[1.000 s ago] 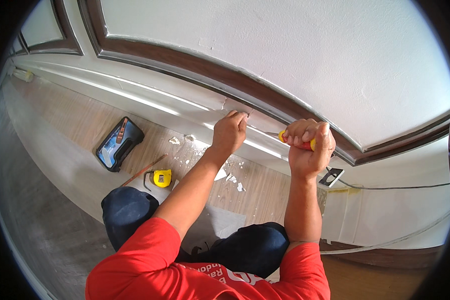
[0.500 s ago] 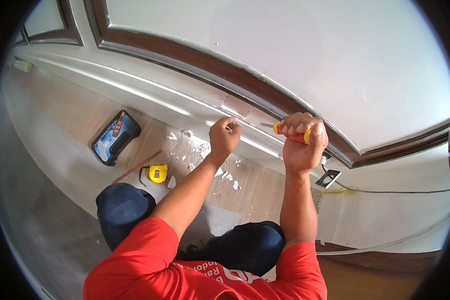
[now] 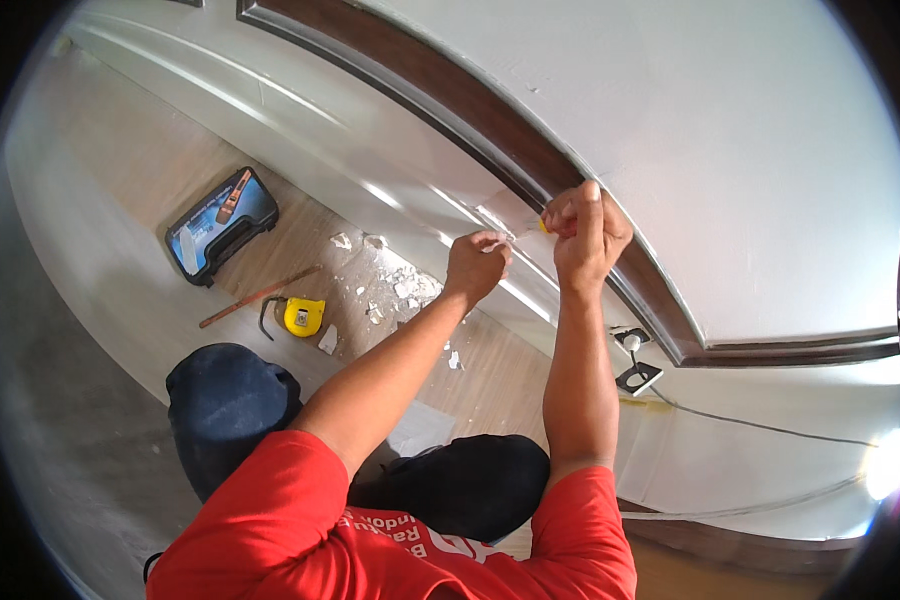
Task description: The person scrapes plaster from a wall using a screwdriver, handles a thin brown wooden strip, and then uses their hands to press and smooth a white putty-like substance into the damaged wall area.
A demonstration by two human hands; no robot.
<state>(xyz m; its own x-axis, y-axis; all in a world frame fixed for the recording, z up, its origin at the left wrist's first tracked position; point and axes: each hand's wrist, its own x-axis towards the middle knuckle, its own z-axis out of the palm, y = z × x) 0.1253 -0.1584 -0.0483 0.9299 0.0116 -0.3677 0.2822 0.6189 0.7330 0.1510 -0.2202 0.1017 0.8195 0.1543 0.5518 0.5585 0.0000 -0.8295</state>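
My right hand (image 3: 592, 240) is wrapped round the red-and-yellow handle of a screwdriver (image 3: 545, 225), most of which the fingers hide. Its thin shaft points left, toward a chipped, cut patch (image 3: 492, 215) in the white wall, just under the dark wooden moulding (image 3: 420, 75). Close by the shaft's end, my left hand (image 3: 477, 270) is held against the wall with fingertips drawn together. Whether those fingers grip the tip or a bit of plaster cannot be made out.
Broken white plaster pieces (image 3: 410, 285) lie on the wooden floor below the patch. To the left are a yellow tape measure (image 3: 303, 317), a thin brown stick (image 3: 255, 297) and a black tool case (image 3: 220, 225). A socket with a plug (image 3: 630, 342) and cable is at the right.
My right hand has turned and shifted up and left, bringing the screwdriver closer to my left hand. My left hand has moved slightly right along the wall. The whole view has tilted.
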